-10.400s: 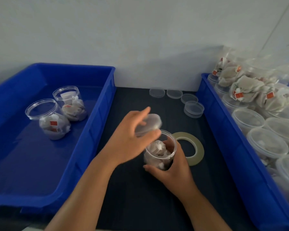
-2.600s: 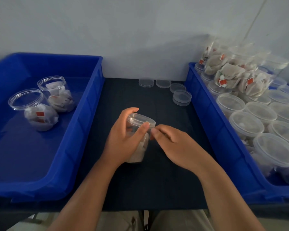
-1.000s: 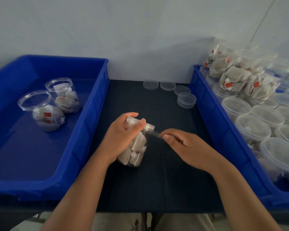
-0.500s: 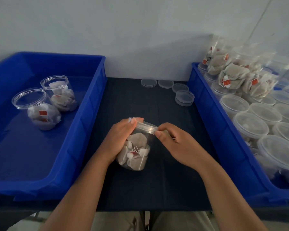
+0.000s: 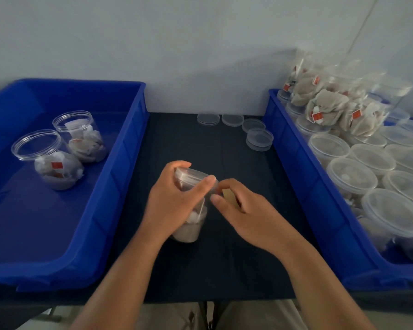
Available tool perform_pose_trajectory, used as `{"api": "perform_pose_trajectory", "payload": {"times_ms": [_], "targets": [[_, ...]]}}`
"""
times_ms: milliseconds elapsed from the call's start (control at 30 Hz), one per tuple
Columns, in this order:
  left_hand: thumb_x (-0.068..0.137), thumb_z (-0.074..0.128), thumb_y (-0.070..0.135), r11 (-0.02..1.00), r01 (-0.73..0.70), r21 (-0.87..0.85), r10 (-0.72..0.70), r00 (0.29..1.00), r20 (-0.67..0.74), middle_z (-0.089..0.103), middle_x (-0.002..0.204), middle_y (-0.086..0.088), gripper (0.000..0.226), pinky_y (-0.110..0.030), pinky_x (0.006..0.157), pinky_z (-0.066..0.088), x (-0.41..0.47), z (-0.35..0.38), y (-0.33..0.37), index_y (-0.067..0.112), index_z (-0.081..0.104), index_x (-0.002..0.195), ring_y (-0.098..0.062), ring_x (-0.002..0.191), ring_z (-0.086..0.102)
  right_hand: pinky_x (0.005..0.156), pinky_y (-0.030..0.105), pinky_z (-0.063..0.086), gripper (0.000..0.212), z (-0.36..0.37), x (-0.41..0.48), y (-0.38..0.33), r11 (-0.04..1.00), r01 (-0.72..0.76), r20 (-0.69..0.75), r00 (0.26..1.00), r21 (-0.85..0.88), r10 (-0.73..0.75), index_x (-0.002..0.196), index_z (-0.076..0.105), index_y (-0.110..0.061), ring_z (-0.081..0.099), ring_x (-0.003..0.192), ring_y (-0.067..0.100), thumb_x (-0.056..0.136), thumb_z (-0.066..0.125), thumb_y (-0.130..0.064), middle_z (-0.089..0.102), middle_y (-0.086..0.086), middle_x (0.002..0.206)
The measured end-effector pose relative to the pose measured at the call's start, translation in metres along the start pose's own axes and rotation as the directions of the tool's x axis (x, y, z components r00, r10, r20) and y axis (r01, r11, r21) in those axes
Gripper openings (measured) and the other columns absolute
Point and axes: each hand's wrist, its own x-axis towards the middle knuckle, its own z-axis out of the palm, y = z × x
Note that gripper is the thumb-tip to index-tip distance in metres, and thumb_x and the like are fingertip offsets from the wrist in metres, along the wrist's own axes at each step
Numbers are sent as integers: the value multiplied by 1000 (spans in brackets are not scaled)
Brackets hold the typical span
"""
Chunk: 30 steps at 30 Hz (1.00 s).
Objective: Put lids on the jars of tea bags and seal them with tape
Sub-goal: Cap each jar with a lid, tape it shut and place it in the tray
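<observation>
One jar (image 5: 188, 231), lid (image 5: 191, 175) on, tilted on counter (image 5: 200, 270), well nearer than spare lids (image 5: 259, 139). Left grip (image 5: 169, 208) re-wrapped round jar. Right grip (image 5: 250, 215), pinching tape roll (image 5: 229, 197), closed back against lid rim: seal wrap advancing, unfinished.

Table (image 5: 200, 270): dark top, back edge against the wall.

Directly on it:
- Left blue bin (image 5: 119, 186), well to the left of the left hand (image 5: 172, 203) fingers (image 5: 206, 183).
- Right blue bin (image 5: 303, 177), to the right of the right hand (image 5: 246, 215) fingers (image 5: 224, 185).
- Row of loose clear lids (image 5: 233, 120), well beyond the fingertips, near the wall.
- Short lid stack (image 5: 260, 140), closest of the lids to the fingers, beyond and right of them, just beside the right bin's wall.
- Jar (image 5: 188, 231), gripped in the left fingers, tilted with its lidded end away from the near edge. Can't tell whether the base touches the top.
</observation>
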Motion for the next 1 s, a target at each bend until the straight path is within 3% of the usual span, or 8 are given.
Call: {"api": "perform_pose_trajectory", "payload": {"times_ms": [133, 200, 333, 433, 567, 667, 867, 1000], "targets": [[67, 66, 86, 998, 39, -50, -37, 998, 48, 65, 108, 36, 69, -20, 78, 50, 13, -10, -6, 48, 59, 124, 11, 96, 66, 66, 15, 42, 48, -11, -1, 6, 998, 4, 158, 987, -57, 5, 138, 37, -65, 61, 81, -16, 94, 32, -83, 64, -29, 88], [68, 63, 88, 996, 75, -57, -70, 994, 82, 68, 109, 27, 64, -23, 80, 50, 20, -14, -9, 51, 61, 121, 7, 98, 66, 68, 18, 45, 42, -17, 0, 8, 997, 27, 153, 988, -69, -16, 130, 44, -66, 64, 88, -12, 94, 29, -80, 65, -36, 95], [69, 61, 87, 995, 87, -57, -75, 979, 189, 72, 110, 16, 61, -24, 82, 49, 30, -20, -10, 53, 64, 119, 3, 101, 68, 72, 26, 55, 33, -29, 6, 15, 995, 22, 111, 994, -95, -11, 113, 58, -62, 67, 84, 5, 98, 31, -73, 69, -15, 100], [73, 63, 81, 985, 70, -161, -21, 957, 289, 71, 113, 26, 65, -20, 83, 52, 33, -22, -14, 46, 64, 128, 5, 105, 69, 67, 24, 48, 27, -31, 13, 19, 996, 20, 119, 993, -92, -9, 109, 60, -58, 63, 77, 3, 102, 36, -67, 65, -15, 93], [82, 65, 70, 932, 137, -335, -6, 931, 364, 73, 124, 1, 68, -30, 89, 59, 31, -21, -32, 32, 62, 138, -18, 114, 72, 70, 21, 44, 29, -21, 17, 18, 997, 21, 134, 991, -69, -11, 114, 59, -56, 62, 85, -4, 102, 36, -69, 65, -26, 94], [84, 66, 69, 914, 152, -376, 8, 920, 392, 76, 115, -9, 70, -32, 87, 59, 32, -19, -37, 14, 67, 128, -23, 105, 73, 72, 18, 43, 28, -16, 17, 14, 999, 18, 126, 992, -45, -13, 116, 58, -54, 62, 89, -10, 103, 37, -68, 63, -35, 95], [86, 51, 74, 981, -12, -193, 79, 936, 343, 75, 119, 1, 54, -25, 90, 56, 34, -22, -30, 36, 78, 113, -12, 111, 71, 65, 22, 46, 26, -10, 14, 7, 998, -12, 74, 997, -68, 17, 107, 57, -47, 62, 76, 0, 105, 37, -64, 64, -22, 88], [86, 60, 75, 993, -111, -42, 117, 977, 180, 76, 110, 12, 65, -7, 85, 48, 23, -24, -22, 36, 59, 138, 2, 104, 69, 66, 23, 54, 28, -5, 3, 0, 996, -45, 2, 999, -79, 46, 104, 59, -48, 65, 82, 3, 105, 35, -63, 69, -15, 90]]}}
